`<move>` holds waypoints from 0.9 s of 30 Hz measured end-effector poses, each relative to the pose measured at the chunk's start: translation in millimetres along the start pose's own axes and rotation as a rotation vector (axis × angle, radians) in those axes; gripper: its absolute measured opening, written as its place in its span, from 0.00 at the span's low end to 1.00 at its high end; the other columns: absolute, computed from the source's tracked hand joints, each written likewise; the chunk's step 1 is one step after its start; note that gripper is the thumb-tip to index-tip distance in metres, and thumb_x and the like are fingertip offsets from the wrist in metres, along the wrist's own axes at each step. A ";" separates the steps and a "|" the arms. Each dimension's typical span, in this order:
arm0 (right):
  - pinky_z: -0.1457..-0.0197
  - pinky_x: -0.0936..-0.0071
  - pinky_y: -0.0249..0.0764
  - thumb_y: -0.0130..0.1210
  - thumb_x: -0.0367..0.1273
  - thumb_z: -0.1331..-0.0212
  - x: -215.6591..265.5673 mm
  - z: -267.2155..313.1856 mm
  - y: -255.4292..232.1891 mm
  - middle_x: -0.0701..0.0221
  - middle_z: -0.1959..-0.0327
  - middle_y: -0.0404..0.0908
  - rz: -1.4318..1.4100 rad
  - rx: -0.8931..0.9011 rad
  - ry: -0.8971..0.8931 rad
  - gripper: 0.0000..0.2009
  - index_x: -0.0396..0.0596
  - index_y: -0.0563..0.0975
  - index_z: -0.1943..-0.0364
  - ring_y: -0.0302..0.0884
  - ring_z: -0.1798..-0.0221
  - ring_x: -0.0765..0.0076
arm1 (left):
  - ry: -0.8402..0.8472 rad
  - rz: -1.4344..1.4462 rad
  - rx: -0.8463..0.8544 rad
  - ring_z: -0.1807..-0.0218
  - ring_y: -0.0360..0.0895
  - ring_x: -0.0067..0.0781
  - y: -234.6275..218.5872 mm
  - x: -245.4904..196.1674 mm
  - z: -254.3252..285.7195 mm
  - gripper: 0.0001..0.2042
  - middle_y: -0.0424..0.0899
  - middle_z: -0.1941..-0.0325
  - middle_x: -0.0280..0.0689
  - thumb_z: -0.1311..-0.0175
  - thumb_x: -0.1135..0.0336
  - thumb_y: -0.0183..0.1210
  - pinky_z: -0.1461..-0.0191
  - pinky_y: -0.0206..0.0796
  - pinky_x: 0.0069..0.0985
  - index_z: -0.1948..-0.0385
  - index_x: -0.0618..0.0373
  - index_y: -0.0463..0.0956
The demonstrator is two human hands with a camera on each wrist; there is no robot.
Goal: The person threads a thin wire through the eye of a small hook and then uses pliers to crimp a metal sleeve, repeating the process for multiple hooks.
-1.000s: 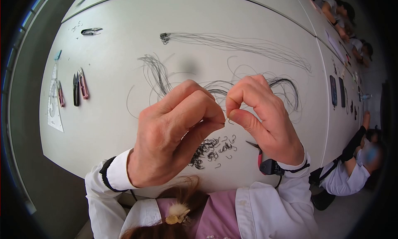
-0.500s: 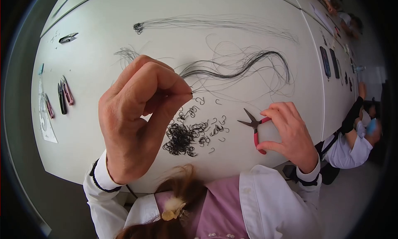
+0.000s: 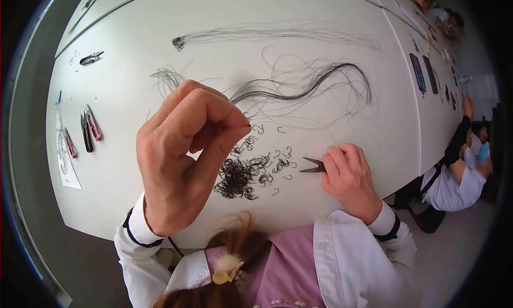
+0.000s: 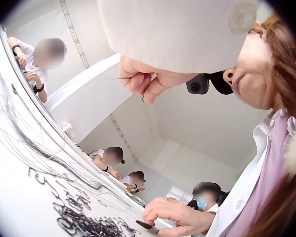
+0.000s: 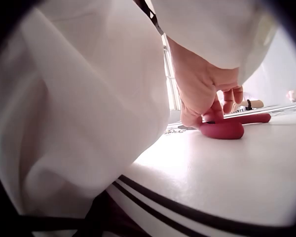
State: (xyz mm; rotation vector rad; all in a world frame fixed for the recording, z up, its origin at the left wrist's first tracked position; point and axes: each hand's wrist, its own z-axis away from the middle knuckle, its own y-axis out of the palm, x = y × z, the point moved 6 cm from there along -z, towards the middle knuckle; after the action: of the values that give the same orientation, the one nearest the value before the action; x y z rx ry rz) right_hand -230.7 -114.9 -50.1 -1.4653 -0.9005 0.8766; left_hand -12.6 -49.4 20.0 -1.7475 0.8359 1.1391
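Observation:
The left hand (image 3: 187,153) is raised over the table, thumb and forefinger pinching a small dark hook; in the left wrist view a curved hook (image 4: 143,99) shows at its fingertips, with a thin line beside them. On the table, the right hand (image 3: 350,181) has its fingers round the pliers, whose dark jaws point left. The right wrist view shows the red handles (image 5: 222,131) by the fingers. A pile of black hooks (image 3: 235,178) lies between the hands. Behind it a bundle of dark lines (image 3: 299,91) curves to the right.
A second line bundle (image 3: 267,30) stretches across the back, hooks at its left end. At the left lie snips (image 3: 87,130), pink snips (image 3: 93,123), another pair (image 3: 91,58) and a clear ruler (image 3: 67,166). Phones (image 3: 418,73) are on the adjoining table at right, with people beyond.
The right hand left the left hand's fingertips, moved down to the pliers and closed its fingers round them. The left hand shifted left, still pinching; the head view also shifted.

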 end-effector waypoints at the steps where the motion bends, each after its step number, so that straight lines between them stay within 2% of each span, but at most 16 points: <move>1: 0.55 0.65 0.67 0.55 0.22 0.66 -1.0 -1.0 -0.1 0.70 0.65 0.69 -0.001 0.002 0.003 0.11 0.42 0.71 0.72 0.65 0.58 0.63 | -0.009 0.018 -0.002 0.69 0.66 0.19 0.1 1.1 0.0 0.06 0.70 0.68 0.35 0.51 0.85 0.57 0.67 0.59 0.15 0.75 0.64 0.71; 4: 0.53 0.62 0.68 0.55 0.23 0.65 -7.3 -7.9 -15.1 0.68 0.66 0.69 -0.130 -0.113 -0.010 0.12 0.43 0.70 0.71 0.67 0.59 0.60 | -0.005 0.001 0.007 0.69 0.66 0.19 -2.2 3.1 -0.2 0.06 0.70 0.69 0.35 0.51 0.85 0.56 0.66 0.60 0.15 0.75 0.65 0.71; 7: 0.49 0.60 0.67 0.52 0.26 0.58 -23.9 -8.2 -32.7 0.68 0.65 0.69 -0.502 -0.147 0.064 0.10 0.43 0.68 0.68 0.69 0.57 0.59 | -0.010 -0.006 0.026 0.69 0.66 0.19 -1.7 2.8 -0.6 0.05 0.69 0.69 0.35 0.51 0.85 0.56 0.66 0.60 0.15 0.75 0.65 0.71; 9: 0.44 0.56 0.64 0.48 0.32 0.48 -43.6 -3.3 -24.6 0.67 0.63 0.71 -1.534 -0.323 0.365 0.09 0.45 0.66 0.64 0.70 0.55 0.60 | -0.020 0.015 0.031 0.69 0.66 0.19 -0.5 3.6 -1.2 0.05 0.69 0.69 0.35 0.51 0.85 0.56 0.66 0.60 0.16 0.75 0.65 0.71; 10: 0.44 0.56 0.64 0.48 0.32 0.48 -45.4 -4.8 -24.8 0.67 0.63 0.71 -1.535 -0.325 0.359 0.09 0.45 0.66 0.64 0.70 0.55 0.60 | 0.026 0.019 0.004 0.73 0.66 0.17 -0.9 3.0 -1.9 0.06 0.71 0.71 0.33 0.51 0.85 0.57 0.70 0.58 0.15 0.76 0.64 0.71; 13: 0.40 0.47 0.60 0.43 0.43 0.40 -47.5 -13.8 -7.8 0.62 0.57 0.70 -2.475 -0.279 0.482 0.13 0.49 0.66 0.60 0.68 0.48 0.56 | 0.070 0.029 -0.021 0.77 0.65 0.15 -1.8 0.3 -0.7 0.06 0.72 0.74 0.31 0.52 0.84 0.58 0.75 0.56 0.14 0.77 0.63 0.71; 14: 0.40 0.44 0.60 0.45 0.48 0.41 -43.5 -17.6 -4.9 0.61 0.55 0.70 -2.619 -0.201 0.512 0.19 0.50 0.66 0.54 0.66 0.46 0.55 | 0.064 0.042 -0.020 0.77 0.66 0.15 -1.9 -0.1 -0.5 0.06 0.72 0.74 0.31 0.51 0.84 0.58 0.74 0.56 0.14 0.77 0.63 0.71; 15: 0.40 0.44 0.60 0.45 0.48 0.41 -41.3 -20.3 -6.5 0.61 0.55 0.70 -2.620 -0.201 0.502 0.19 0.50 0.66 0.54 0.66 0.46 0.55 | 0.069 0.038 -0.023 0.77 0.66 0.15 -1.8 -0.9 -0.5 0.06 0.72 0.74 0.31 0.51 0.84 0.58 0.74 0.56 0.14 0.77 0.63 0.71; 17: 0.39 0.42 0.59 0.50 0.49 0.46 -20.2 -27.4 -9.4 0.63 0.55 0.70 -2.651 0.084 0.530 0.27 0.49 0.64 0.46 0.67 0.47 0.57 | 0.067 0.071 -0.033 0.76 0.66 0.15 -2.3 -1.7 -0.5 0.06 0.72 0.74 0.32 0.51 0.84 0.58 0.74 0.57 0.14 0.77 0.63 0.71; 18: 0.43 0.52 0.64 0.55 0.42 0.52 -12.1 -30.5 -13.3 0.64 0.58 0.70 -2.606 0.160 0.521 0.32 0.47 0.60 0.41 0.68 0.51 0.61 | 0.068 0.067 -0.035 0.76 0.66 0.15 -3.8 -2.1 -0.8 0.06 0.72 0.74 0.32 0.51 0.84 0.58 0.74 0.57 0.14 0.77 0.63 0.71; 19: 0.43 0.52 0.64 0.55 0.42 0.52 -11.1 -33.9 -19.5 0.64 0.58 0.70 -2.609 0.162 0.517 0.32 0.47 0.60 0.41 0.68 0.51 0.61 | 0.050 0.079 -0.010 0.75 0.67 0.15 -4.0 -1.2 -1.0 0.05 0.72 0.74 0.32 0.49 0.83 0.57 0.72 0.58 0.14 0.76 0.63 0.71; 21: 0.50 0.66 0.66 0.54 0.29 0.57 -6.9 -41.0 -30.1 0.66 0.61 0.71 -1.994 0.332 0.317 0.33 0.44 0.60 0.41 0.68 0.55 0.66 | 0.029 0.089 0.017 0.74 0.68 0.15 -3.8 -0.2 -1.1 0.05 0.72 0.74 0.32 0.48 0.83 0.57 0.71 0.59 0.13 0.75 0.64 0.71; 22: 0.58 0.74 0.66 0.49 0.21 0.63 -9.5 -45.3 -34.4 0.67 0.66 0.72 -1.621 0.236 0.241 0.30 0.41 0.65 0.46 0.68 0.61 0.70 | -0.004 0.203 0.008 0.72 0.68 0.15 -3.7 1.4 -1.0 0.04 0.73 0.73 0.32 0.46 0.82 0.57 0.68 0.60 0.13 0.74 0.64 0.70; 23: 0.58 0.74 0.66 0.49 0.21 0.63 -10.9 -48.5 -36.7 0.67 0.66 0.72 -1.622 0.235 0.239 0.30 0.41 0.65 0.46 0.68 0.61 0.70 | -0.035 0.317 -0.001 0.71 0.68 0.15 -3.5 3.0 -0.7 0.04 0.73 0.73 0.32 0.44 0.81 0.57 0.66 0.61 0.13 0.72 0.65 0.70; 25: 0.63 0.74 0.67 0.47 0.20 0.68 -10.1 -59.6 -51.3 0.66 0.69 0.72 -0.978 0.175 -0.043 0.24 0.40 0.70 0.56 0.67 0.67 0.67 | -0.121 0.393 -0.016 0.69 0.67 0.17 -4.0 2.7 0.0 0.04 0.72 0.72 0.32 0.46 0.79 0.58 0.64 0.59 0.14 0.74 0.63 0.71; 27: 0.67 0.72 0.67 0.47 0.19 0.71 -7.7 -67.8 -55.8 0.65 0.71 0.71 -0.893 0.043 -0.125 0.21 0.40 0.71 0.63 0.65 0.70 0.62 | -0.209 0.469 -0.033 0.68 0.65 0.19 -3.8 5.7 0.0 0.05 0.70 0.71 0.33 0.48 0.78 0.60 0.63 0.58 0.16 0.75 0.62 0.71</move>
State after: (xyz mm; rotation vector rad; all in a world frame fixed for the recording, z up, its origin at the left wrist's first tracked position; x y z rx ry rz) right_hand -175.7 -147.4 10.7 -0.8176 -1.4486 0.3075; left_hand -7.2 -48.3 15.8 -1.4619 1.1340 1.6176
